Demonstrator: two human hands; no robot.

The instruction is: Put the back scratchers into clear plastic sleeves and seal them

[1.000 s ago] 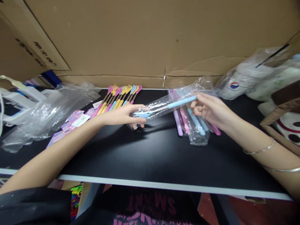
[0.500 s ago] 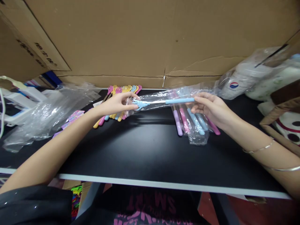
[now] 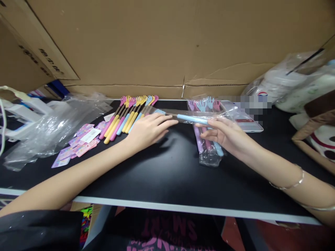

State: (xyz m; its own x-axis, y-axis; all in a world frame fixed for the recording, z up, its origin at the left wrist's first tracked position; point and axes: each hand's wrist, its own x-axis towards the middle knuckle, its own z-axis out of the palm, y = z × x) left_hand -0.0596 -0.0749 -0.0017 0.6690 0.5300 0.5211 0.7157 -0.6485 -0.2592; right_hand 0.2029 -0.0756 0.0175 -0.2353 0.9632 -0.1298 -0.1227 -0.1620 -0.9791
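Observation:
A light blue back scratcher [image 3: 192,119] in a clear plastic sleeve is held level above the black table. My right hand [image 3: 225,130] pinches the handle end between thumb and fingers. Across the claw end lies my left hand [image 3: 150,129], back upward and fingers stretched out, touching the sleeve; its thumb is hidden. Beneath and behind my right hand rests a pile of bagged back scratchers [image 3: 200,137] in purple, pink and blue. Left of centre, a row of unbagged back scratchers [image 3: 123,120] in yellow, pink and blue is partly covered by my left hand.
Printed cards [image 3: 78,141] and a heap of clear plastic sleeves [image 3: 54,122] lie at left, beside a white frame-like object [image 3: 31,111]. A phone-like slab [image 3: 252,125] and a bagged cup [image 3: 272,89] are at right. Cardboard [image 3: 167,45] walls the back.
My left hand has turned palm-down and moved right over the scratcher's claw end. My right hand has shifted slightly left and down. The bagged pile now shows fewer scratchers, and the phone-like slab shows.

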